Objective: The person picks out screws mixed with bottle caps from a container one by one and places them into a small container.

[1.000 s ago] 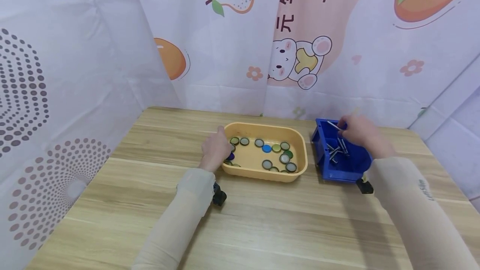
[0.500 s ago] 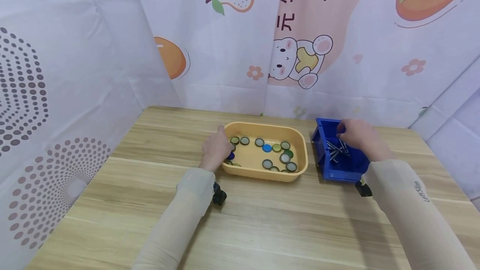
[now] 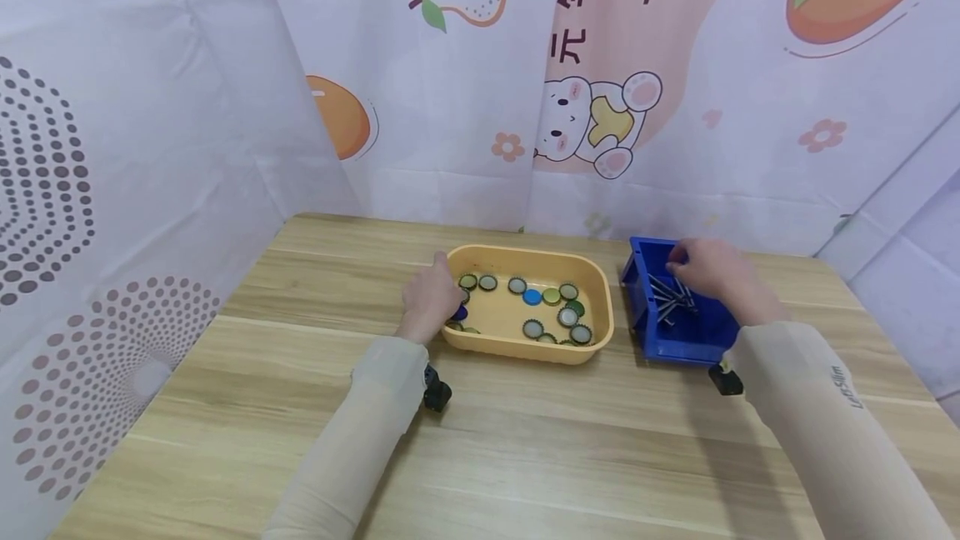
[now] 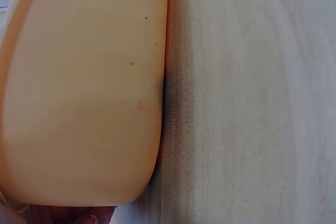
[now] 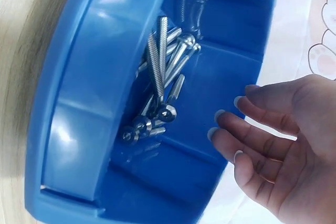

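At the left end of the yellow plastic tray [image 3: 525, 347], my left hand [image 3: 431, 300] grips the rim. In the left wrist view the tray's outer wall [image 4: 84, 98] hides most of that hand, and only a bit of its fingers [image 4: 100, 214] shows below. Several bottle caps [image 3: 567, 317] lie scattered in the tray, some with their pale insides up and one blue. Over the far side of the blue plastic bin [image 3: 678, 350] hovers my right hand [image 5: 283, 140], fingers loosely bent and holding nothing. Several silver bolts [image 5: 160, 72] lie heaped on the bin's floor.
Tray and bin stand side by side on a wood-grain table [image 3: 525, 457], with a narrow gap between them. A printed curtain [image 3: 450, 107] hangs right behind the table's back edge. Small black cameras are strapped at both wrists.
A second ago my right hand held a bolt above the bin; the bolt has left its fingers, and the hand stays over the bin. My left hand has not moved from the tray.
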{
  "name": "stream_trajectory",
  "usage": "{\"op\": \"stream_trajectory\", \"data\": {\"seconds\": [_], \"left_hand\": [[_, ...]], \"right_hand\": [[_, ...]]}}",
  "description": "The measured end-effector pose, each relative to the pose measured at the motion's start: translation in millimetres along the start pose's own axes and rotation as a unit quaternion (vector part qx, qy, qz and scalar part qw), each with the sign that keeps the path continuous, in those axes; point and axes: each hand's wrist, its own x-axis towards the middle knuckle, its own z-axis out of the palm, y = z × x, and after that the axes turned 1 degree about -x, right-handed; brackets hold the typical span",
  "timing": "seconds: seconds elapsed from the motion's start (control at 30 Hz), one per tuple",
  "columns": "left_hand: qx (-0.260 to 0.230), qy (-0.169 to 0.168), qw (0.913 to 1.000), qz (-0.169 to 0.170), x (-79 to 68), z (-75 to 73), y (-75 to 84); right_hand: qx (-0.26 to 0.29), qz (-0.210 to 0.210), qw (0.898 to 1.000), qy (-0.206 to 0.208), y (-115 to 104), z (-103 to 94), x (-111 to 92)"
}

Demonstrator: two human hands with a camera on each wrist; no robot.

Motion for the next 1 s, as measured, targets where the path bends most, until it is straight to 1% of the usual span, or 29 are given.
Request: {"op": "stream_trajectory", "data": {"seconds": [0.2,0.3,0.43,0.53,0.63,0.7,0.8,0.83,0.9,0.97,1.0], "left_hand": [[-0.006,-0.005,1.0000,0.006,1.8,-1.1,-0.2],[-0.003,-0.015,0.9998,0.011,1.9,-2.0,-0.8],[0.002,-0.031,0.9994,0.018,2.6,-4.5,-2.7],[-0.008,-0.042,0.9988,0.026,3.1,-6.8,-5.1],[-0.032,-0.055,0.9971,0.042,3.2,-9.9,-8.1],[-0.057,-0.065,0.9950,0.051,3.5,-12.7,-10.9],[-0.115,-0.095,0.9871,0.059,4.0,-18.2,-14.9],[-0.133,-0.099,0.9843,0.060,4.4,-20.2,-16.3],[-0.159,-0.095,0.9802,0.069,4.5,-25.6,-18.6],[-0.165,-0.073,0.9797,0.089,5.2,-31.6,-19.4],[-0.163,-0.055,0.9800,0.100,5.0,-35.1,-19.0]], "right_hand": [[0.025,0.006,1.000,0.009,-7.0,-1.2,-2.3],[0.032,0.007,0.999,0.016,-11.7,0.0,-3.2],[0.040,-0.002,0.999,0.026,-18.2,2.8,-3.8],[0.057,0.001,0.998,0.033,-22.1,4.1,-5.2],[0.074,0.013,0.996,0.038,-24.4,3.0,-7.3],[0.082,0.019,0.996,0.041,-26.9,1.4,-7.8],[0.087,0.023,0.995,0.046,-29.6,-1.5,-9.4],[0.088,0.024,0.995,0.049,-30.9,-2.3,-10.0],[0.090,0.021,0.994,0.058,-34.3,-3.7,-11.1],[0.089,0.016,0.993,0.070,-38.4,-5.0,-12.3],[0.088,0.013,0.993,0.077,-40.9,-5.6,-12.8]]}}
